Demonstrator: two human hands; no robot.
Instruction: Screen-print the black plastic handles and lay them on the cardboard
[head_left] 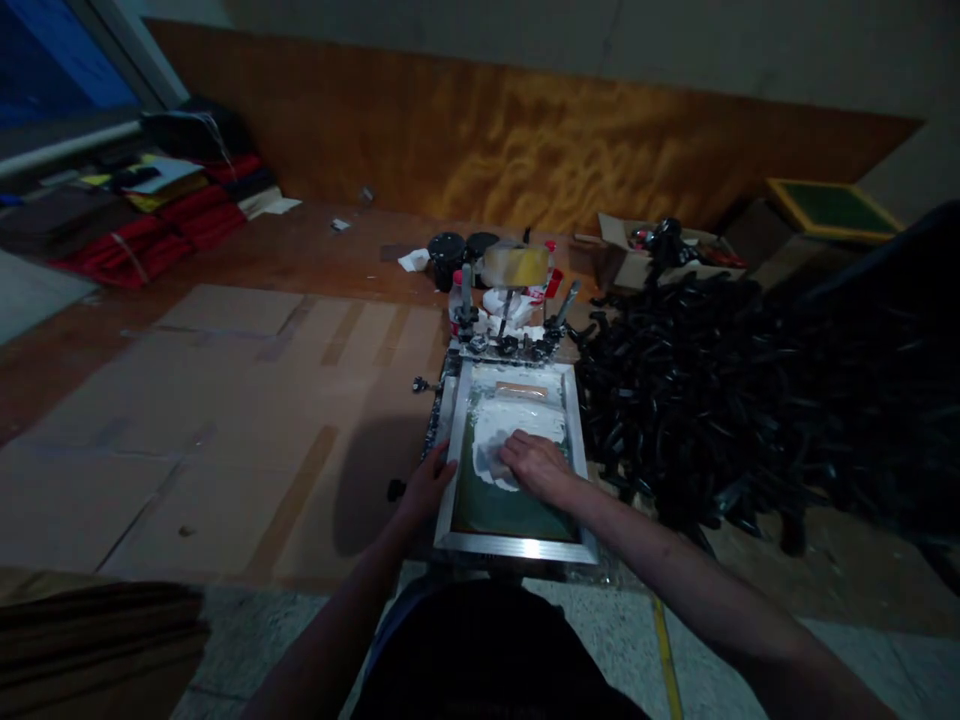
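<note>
A screen printing frame (580, 430) with a silver metal rim lies flat in front of me, clamped at its far end. White ink (517, 412) is spread thickly over the upper half of its green mesh (495, 510). My right hand (534, 462) is over the mesh, its fingers closed on a whitish crumpled cloth (493, 457) that touches the ink; the cloth is blurred. My left hand (433, 482) grips the left rim, thumb on top and fingers along the side. A wooden-handled squeegee (521, 390) lies across the far end of the mesh.
Hinge clamps (506, 345) stand behind the frame, with black tubs (446, 255) beyond. A large heap of black plastic pieces (675, 390) lies close on the right. Flattened cardboard (225, 430) covers the table at left. Folded red cloth (172, 225) and an open carton (622, 260) sit farther back.
</note>
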